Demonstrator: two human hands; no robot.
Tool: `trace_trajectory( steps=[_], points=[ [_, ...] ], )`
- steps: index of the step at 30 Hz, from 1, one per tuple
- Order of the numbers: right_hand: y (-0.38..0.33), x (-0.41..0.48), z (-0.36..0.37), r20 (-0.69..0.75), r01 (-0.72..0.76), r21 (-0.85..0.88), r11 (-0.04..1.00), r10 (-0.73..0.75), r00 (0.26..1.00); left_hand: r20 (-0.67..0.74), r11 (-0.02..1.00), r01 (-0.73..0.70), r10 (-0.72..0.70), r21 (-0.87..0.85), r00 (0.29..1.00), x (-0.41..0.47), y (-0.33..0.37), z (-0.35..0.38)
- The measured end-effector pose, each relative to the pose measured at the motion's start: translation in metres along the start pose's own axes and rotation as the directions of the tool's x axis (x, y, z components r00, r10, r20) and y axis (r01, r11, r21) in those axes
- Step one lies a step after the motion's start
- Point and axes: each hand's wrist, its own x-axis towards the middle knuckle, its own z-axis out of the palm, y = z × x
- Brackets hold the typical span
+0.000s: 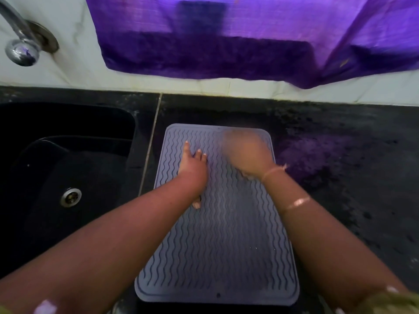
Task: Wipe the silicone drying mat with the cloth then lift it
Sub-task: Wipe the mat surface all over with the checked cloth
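A grey rectangular silicone drying mat with wavy ridges [226,234] lies flat on a black speckled stone counter [340,200], just right of a black sunken sink [56,166] with a metal drain [71,196], and its near edge reaches the counter's front. Behind the counter runs a white tiled wall [68,30] with a chrome tap [20,44] at the left and a purple cloth curtain [249,41] hanging over it. The left hand [192,171] presses flat on the mat with fingers spread, while the right hand [247,152], over the mat's far right part, is blurred, so I cannot tell its grip or whether it holds the cloth.
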Motion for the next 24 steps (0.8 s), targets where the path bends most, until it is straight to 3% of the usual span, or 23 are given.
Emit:
trace_trajectory(
  steps=[3, 6, 12, 20, 24],
  points=[
    [0.002, 0.038, 0.001, 0.137, -0.087, -0.035, 0.996, 0.091, 0.986, -0.017, 0.999, 0.022, -0.023, -0.049, 1.000, 0.002, -0.001, 0.003],
    [-0.007, 0.034, 0.008, 0.137, -0.023, -0.191, 0.981, 0.050, 0.989, -0.020, 0.993, 0.047, -0.049, -0.104, 0.999, 0.003, -0.003, 0.006],
    [-0.033, -0.059, 0.014, 0.187, 0.110, -0.261, 0.959, -0.062, 0.980, -0.020, 0.990, 0.052, -0.056, -0.131, 0.998, 0.004, -0.004, 0.009],
    [-0.046, -0.148, 0.010, 0.318, 0.148, -0.146, 0.978, -0.095, 0.943, -0.056, 0.994, 0.035, -0.041, -0.105, 0.998, 0.000, -0.006, 0.012],
    [-0.040, -0.138, -0.014, 0.383, -0.014, 0.156, 0.988, -0.047, 0.923, -0.121, 0.991, 0.020, -0.036, -0.131, 0.992, -0.005, -0.006, 0.019]
  ],
)
